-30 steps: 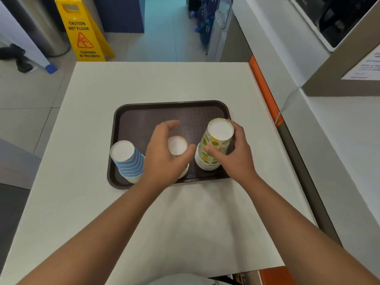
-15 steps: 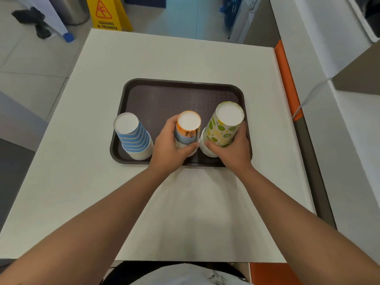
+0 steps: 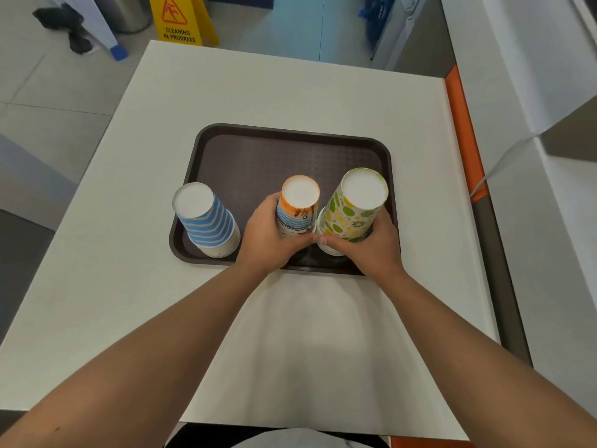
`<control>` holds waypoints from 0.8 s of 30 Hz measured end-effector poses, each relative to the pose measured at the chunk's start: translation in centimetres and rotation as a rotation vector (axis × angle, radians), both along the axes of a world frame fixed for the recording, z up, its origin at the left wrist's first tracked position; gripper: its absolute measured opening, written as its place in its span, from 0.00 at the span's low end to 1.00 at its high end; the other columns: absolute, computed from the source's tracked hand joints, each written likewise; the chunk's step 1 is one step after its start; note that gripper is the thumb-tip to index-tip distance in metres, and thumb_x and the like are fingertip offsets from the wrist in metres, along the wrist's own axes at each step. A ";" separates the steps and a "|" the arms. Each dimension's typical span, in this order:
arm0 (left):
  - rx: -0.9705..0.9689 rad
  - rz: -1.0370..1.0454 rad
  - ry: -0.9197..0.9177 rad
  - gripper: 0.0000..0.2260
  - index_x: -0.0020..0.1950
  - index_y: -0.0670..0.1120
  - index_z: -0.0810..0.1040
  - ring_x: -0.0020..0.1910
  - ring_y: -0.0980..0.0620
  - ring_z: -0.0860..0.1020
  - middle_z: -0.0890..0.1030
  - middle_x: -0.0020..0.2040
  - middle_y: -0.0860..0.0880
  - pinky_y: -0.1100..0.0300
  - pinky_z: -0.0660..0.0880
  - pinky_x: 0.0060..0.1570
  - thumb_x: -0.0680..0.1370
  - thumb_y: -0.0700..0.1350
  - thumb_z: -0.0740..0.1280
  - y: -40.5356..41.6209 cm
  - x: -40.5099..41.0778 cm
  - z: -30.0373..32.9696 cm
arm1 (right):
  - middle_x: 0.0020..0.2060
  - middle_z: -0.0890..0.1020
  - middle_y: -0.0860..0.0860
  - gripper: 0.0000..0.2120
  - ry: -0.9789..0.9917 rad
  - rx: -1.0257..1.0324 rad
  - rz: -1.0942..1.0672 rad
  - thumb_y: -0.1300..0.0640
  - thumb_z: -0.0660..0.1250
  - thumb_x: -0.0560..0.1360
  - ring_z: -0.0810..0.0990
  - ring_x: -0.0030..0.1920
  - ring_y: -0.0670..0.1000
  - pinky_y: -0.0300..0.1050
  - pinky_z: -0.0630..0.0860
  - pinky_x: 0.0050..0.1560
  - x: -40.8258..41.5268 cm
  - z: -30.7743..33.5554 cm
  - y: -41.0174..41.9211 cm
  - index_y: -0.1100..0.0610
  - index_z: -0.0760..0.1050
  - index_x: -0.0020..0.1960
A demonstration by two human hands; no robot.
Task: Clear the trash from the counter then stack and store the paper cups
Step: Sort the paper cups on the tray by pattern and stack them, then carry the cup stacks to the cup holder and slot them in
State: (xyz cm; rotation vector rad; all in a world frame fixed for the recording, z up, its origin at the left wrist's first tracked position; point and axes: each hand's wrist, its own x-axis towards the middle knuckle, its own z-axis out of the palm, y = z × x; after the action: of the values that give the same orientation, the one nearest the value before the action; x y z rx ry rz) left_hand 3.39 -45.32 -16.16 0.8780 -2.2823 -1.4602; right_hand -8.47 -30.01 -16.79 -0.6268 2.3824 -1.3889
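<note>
Both of my hands have settled lower on their stacks since a second ago, when the left one was only reaching over the middle cups; now my left hand (image 3: pixel 268 240) wraps the orange-and-blue cup stack (image 3: pixel 298 206) near its base, fingers curled round it, and my right hand (image 3: pixel 371 245) grips the lemon-and-lime cup stack (image 3: pixel 353 210) the same way, thumb tips nearly touching between them; both stacks stand upside down on the near edge of the brown tray (image 3: pixel 290 150), long axes upright and leaning slightly away from me; the two stacks stand just beside each other, each directly in front of its own hand, so I judge the coming move is a straight lift; the blue-striped cup stack (image 3: pixel 206 221) sits apart at the tray's left, nearer my left hand; cups look like thin coated paper, tapered, rims nested and ridged at the bottom; the tray is textured plastic with a raised rim, resting on a smooth white surface (image 3: pixel 323 334).
</note>
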 end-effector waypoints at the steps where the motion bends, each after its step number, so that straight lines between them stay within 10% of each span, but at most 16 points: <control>1: -0.010 -0.001 -0.005 0.35 0.65 0.51 0.71 0.50 0.66 0.76 0.77 0.55 0.60 0.79 0.71 0.45 0.62 0.53 0.82 -0.1 -0.1 -0.1 | 0.60 0.77 0.46 0.46 -0.003 0.010 -0.001 0.36 0.80 0.52 0.76 0.61 0.46 0.39 0.77 0.54 -0.1 -0.2 0.0 0.48 0.68 0.66; 13: -0.090 0.038 -0.047 0.33 0.64 0.50 0.74 0.56 0.56 0.79 0.81 0.58 0.54 0.56 0.79 0.56 0.63 0.55 0.80 -0.8 -1.2 -0.7 | 0.57 0.79 0.48 0.39 0.055 0.034 -0.066 0.43 0.82 0.56 0.77 0.56 0.45 0.34 0.75 0.50 -0.6 0.0 -0.8 0.48 0.71 0.62; 24: -0.088 0.038 0.004 0.25 0.56 0.55 0.78 0.46 0.64 0.79 0.81 0.47 0.62 0.64 0.78 0.49 0.62 0.57 0.80 -1.9 -2.4 3.3 | 0.54 0.81 0.45 0.38 0.012 0.002 -0.185 0.42 0.81 0.55 0.80 0.54 0.44 0.42 0.80 0.52 -0.9 3.4 -0.6 0.51 0.74 0.61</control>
State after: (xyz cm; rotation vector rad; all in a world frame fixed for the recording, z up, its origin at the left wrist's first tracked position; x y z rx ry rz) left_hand 1.02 -47.18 -12.84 0.8866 -2.2953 -1.3332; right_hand -9.36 -30.57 -13.35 -0.4231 2.5045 -1.4589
